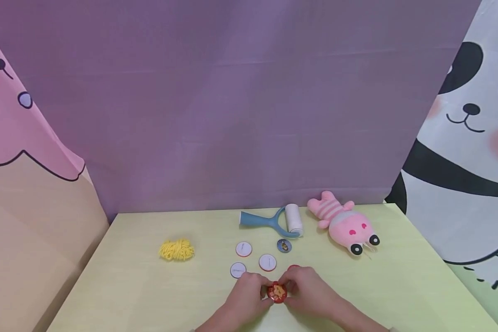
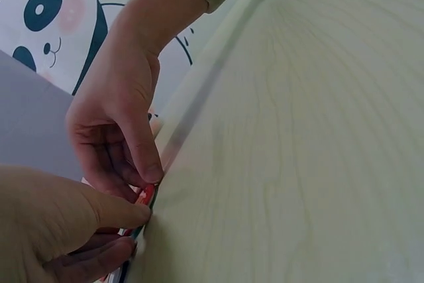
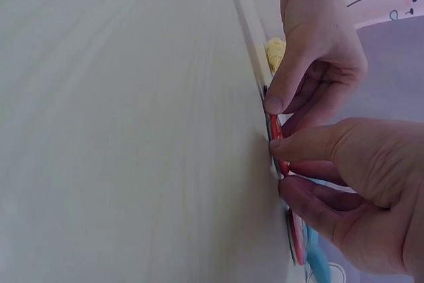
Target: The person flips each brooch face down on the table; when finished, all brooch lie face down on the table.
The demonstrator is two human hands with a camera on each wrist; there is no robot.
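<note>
A round red badge (image 1: 277,292) with an orange-yellow picture lies face up, low on the table in the head view. My left hand (image 1: 248,296) pinches its left edge between thumb and fingers. From the other side, my right hand (image 1: 309,293) grips the right edge in the same way. Both wrist views show the thin red badge (image 3: 278,140) edge-on, close to the tabletop. Just beyond the right hand peeks another red disc (image 1: 293,266), mostly hidden. Three white-faced discs lie beyond the hands, one being the middle disc (image 1: 267,262). Beside them is a blue picture badge (image 1: 284,246).
Left of the discs sits a bundle of yellow cord (image 1: 176,250). A blue-handled roller (image 1: 269,222) with a white cylinder lies farther back. To its right is a pink plush toy (image 1: 344,223) with striped legs. A purple cloth (image 1: 249,106) hangs behind the pale table (image 1: 128,286).
</note>
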